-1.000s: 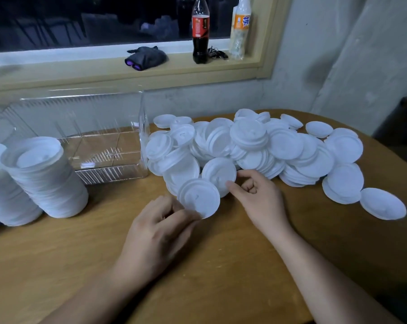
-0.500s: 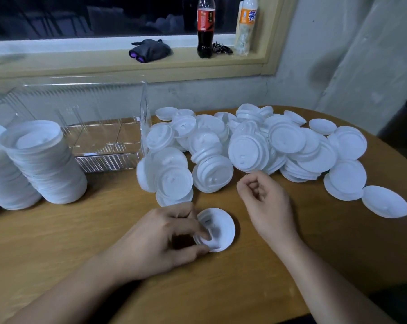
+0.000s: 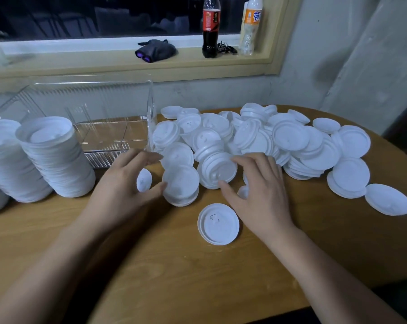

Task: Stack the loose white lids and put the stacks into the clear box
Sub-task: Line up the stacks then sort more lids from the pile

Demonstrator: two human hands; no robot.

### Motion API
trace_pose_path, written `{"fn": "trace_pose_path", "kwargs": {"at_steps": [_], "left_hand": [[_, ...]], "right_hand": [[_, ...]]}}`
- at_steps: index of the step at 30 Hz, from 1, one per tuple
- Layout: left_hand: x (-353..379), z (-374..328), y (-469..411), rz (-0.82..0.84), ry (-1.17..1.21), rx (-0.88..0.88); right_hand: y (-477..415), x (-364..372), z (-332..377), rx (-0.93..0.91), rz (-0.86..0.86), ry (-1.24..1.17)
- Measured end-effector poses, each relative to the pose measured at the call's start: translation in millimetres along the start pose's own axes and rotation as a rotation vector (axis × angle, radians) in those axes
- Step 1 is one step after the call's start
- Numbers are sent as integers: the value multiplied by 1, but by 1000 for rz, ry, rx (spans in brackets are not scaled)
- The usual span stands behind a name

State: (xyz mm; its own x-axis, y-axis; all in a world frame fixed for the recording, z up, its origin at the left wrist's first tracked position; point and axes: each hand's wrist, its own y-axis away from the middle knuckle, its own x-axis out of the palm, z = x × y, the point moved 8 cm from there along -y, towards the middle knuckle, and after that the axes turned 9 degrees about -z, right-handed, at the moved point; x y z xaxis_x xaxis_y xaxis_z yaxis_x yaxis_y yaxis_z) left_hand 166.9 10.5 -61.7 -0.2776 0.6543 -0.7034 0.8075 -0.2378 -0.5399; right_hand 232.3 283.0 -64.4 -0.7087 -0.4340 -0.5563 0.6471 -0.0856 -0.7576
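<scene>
A big heap of loose white lids [image 3: 289, 139] covers the back right of the round wooden table [image 3: 198, 277]. One lid [image 3: 218, 224] lies alone, flat, in front of the heap. My left hand [image 3: 127, 183] is spread, its thumb touching a small leaning bunch of lids [image 3: 180, 185]. My right hand [image 3: 258, 190] reaches with straight fingers over another leaning bunch [image 3: 217, 170], thumb at its edge. The clear box [image 3: 109, 127] stands at the back left and looks empty. Two tall lid stacks [image 3: 55, 157] stand left of it.
On the window sill behind stand a cola bottle [image 3: 210, 26], an orange drink bottle [image 3: 251, 24], keys and a dark pouch [image 3: 155, 50]. A single lid [image 3: 388, 199] lies at the heap's far right near the table edge. The wall is close behind the table.
My left hand has let go of the single lid, which now lies flat on the table. Both hands have moved forward to the front of the heap and opened.
</scene>
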Motion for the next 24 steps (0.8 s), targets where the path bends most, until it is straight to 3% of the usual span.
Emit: {"fn": "trace_pose_path", "kwargs": {"at_steps": [6, 12, 17, 24], "left_hand": [[5, 31, -1, 116, -75, -80], [14, 50, 6, 211, -167, -128], [16, 61, 6, 208, -208, -199], [-2, 42, -1, 131, -160, -137]], "right_hand": [[-10, 27, -8, -6, 154, -24], [-8, 16, -15, -27, 70, -52], [-4, 6, -13, -28, 52, -123], [4, -6, -19, 72, 118, -210]]}}
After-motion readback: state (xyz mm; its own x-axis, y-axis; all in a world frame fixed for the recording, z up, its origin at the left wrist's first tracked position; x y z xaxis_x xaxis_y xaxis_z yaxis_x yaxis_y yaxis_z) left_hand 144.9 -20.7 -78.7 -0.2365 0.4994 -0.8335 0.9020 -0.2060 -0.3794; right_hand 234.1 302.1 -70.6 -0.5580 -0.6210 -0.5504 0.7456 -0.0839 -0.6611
